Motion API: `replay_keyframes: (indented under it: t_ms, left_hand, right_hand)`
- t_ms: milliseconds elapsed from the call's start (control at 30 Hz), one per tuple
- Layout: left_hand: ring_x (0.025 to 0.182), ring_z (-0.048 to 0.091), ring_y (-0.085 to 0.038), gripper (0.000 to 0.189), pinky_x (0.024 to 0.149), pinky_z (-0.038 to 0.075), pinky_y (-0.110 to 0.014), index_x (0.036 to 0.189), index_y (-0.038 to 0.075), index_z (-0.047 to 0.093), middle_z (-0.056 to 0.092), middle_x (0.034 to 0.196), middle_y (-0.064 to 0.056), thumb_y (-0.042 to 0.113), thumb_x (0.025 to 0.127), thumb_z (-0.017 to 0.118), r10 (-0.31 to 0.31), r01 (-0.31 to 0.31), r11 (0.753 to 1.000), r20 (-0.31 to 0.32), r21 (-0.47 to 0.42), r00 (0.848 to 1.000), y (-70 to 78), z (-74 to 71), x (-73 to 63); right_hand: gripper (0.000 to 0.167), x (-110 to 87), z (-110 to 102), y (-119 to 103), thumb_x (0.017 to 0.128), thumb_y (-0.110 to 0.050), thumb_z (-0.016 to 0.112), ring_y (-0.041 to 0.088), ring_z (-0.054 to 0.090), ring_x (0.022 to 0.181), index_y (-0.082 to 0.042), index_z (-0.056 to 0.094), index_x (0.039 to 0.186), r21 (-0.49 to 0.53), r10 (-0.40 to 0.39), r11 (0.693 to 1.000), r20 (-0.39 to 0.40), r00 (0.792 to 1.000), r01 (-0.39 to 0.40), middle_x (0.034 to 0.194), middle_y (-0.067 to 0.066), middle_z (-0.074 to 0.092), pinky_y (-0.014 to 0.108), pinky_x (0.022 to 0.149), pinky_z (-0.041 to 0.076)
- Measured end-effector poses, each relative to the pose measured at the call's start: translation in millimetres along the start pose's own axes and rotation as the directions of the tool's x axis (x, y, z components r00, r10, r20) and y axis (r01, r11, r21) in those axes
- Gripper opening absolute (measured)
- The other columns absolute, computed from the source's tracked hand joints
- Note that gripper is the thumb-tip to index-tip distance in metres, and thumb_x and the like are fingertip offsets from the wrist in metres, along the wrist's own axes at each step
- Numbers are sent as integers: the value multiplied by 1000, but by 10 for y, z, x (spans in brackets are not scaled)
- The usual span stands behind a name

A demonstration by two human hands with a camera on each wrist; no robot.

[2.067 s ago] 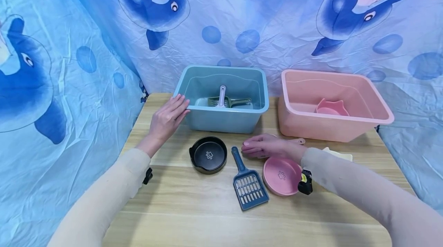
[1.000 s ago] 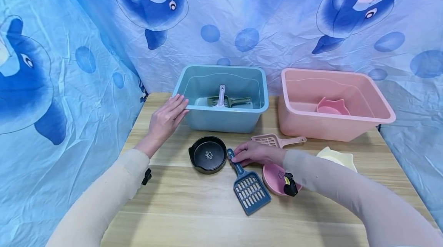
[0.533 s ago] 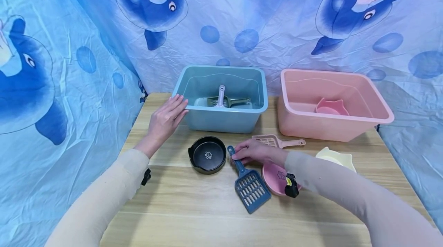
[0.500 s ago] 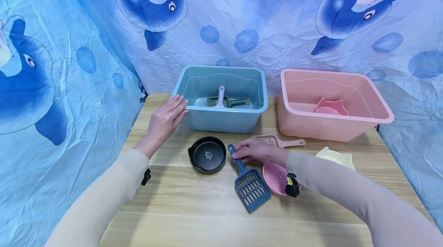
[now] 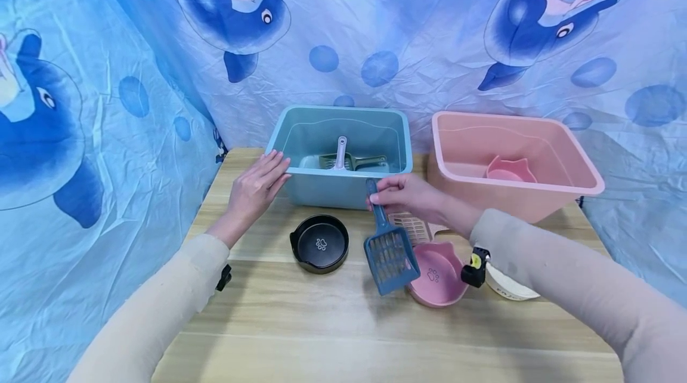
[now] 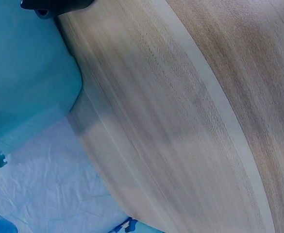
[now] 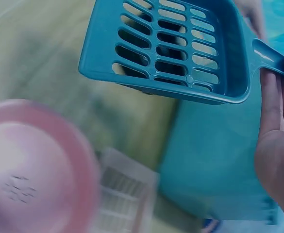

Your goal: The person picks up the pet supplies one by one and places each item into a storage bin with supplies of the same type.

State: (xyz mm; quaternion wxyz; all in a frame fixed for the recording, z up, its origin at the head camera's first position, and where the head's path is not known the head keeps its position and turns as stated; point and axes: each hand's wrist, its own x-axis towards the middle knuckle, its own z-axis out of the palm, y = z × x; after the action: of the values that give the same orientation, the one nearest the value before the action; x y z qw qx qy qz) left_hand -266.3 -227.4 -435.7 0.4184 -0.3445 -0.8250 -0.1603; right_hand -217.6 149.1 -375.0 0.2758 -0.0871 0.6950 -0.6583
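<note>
My right hand (image 5: pixel 410 195) pinches the handle of a dark blue slotted litter scoop (image 5: pixel 390 258), thumb on top and fingers beneath. The scoop hangs above the table, its slotted head tilted down toward me. In the right wrist view the scoop head (image 7: pixel 234 63) fills the top, with the hand (image 7: pixel 280 131) at its handle. My left hand (image 5: pixel 254 192) rests with straight fingers on the front left rim of the blue bin (image 5: pixel 343 189). Inside that bin lie an olive green scoop (image 5: pixel 370 161) and a scoop with a lilac handle (image 5: pixel 341 150).
A pink bin (image 5: pixel 515 192) stands at the right with a pink cat-eared bowl (image 5: pixel 510 169) in it. On the table lie a black bowl (image 5: pixel 320 244), a pink bowl (image 5: pixel 437 275), a pale pink scoop (image 5: pixel 410 226) and a cream bowl (image 5: pixel 507 285), partly behind my right sleeve.
My right hand reached left, took the blue scoop by its handle and lifted it off the table toward the blue bin. The left hand has stayed on the rim.
</note>
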Motion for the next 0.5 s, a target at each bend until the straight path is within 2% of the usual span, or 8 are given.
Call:
replay_keyframes:
  t_ms: [233, 500]
  left_hand:
    - [120, 71, -44, 43, 104, 58, -59, 127, 1, 77, 74, 128, -21, 10, 87, 88, 5, -5, 1000, -9, 4, 1000, -11, 1, -14]
    - [119, 72, -44, 43, 104, 59, -59, 127, 1, 77, 74, 128, -22, 10, 87, 88, 13, -13, 1000, -15, 10, 1000, 3, 7, -19]
  right_hand:
    - [10, -4, -138, -583, 104, -1, 68, 17, 79, 101, -11, 72, 104, -39, -128, 991, -58, 990, 126, 101, 3, 83, 32, 96, 64]
    - [15, 163, -273, -1167, 105, 1, 65, 18, 77, 99, -9, 74, 100, -20, -276, 961, -125, 953, 276, 99, 5, 81, 30, 95, 63]
